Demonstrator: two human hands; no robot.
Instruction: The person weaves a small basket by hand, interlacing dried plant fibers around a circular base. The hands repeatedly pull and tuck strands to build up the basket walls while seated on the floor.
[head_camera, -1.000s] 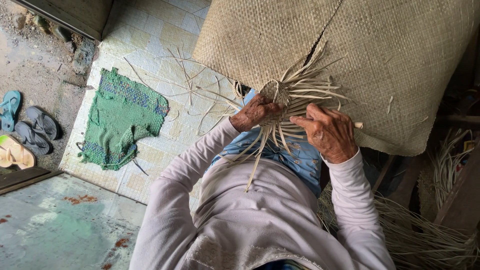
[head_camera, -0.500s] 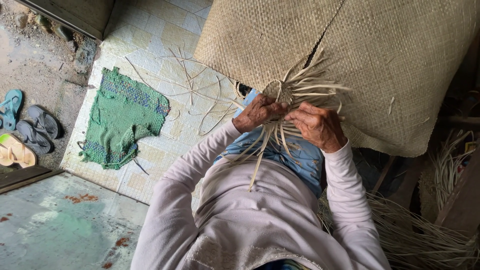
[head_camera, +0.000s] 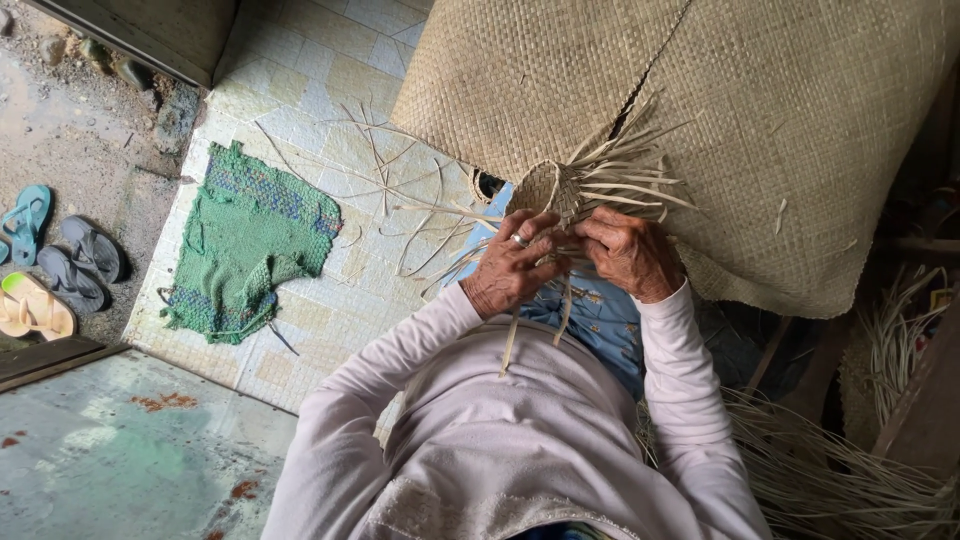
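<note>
A large woven straw mat (head_camera: 780, 130) lies over my lap and the floor, with a slit where two woven sections meet. Loose pale straw strips (head_camera: 625, 175) fan out from its unfinished corner. My left hand (head_camera: 512, 265), a ring on one finger, pinches strips at that corner. Close beside it, my right hand (head_camera: 632, 252) grips the strips too, its fingers curled over them. A few strips hang down between my hands over my blue patterned skirt (head_camera: 600, 320). Both arms are in pale lilac sleeves.
A green knitted cloth (head_camera: 250, 240) lies on the pale tiled floor (head_camera: 330, 90) to the left, with stray straw strips (head_camera: 390, 180) scattered beside it. Several sandals (head_camera: 50, 270) sit at the far left on rough ground. A heap of loose straw (head_camera: 850, 470) lies at the lower right.
My hands have drawn closer together at the mat's corner, and the right hand has shifted slightly left and up along the strips.
</note>
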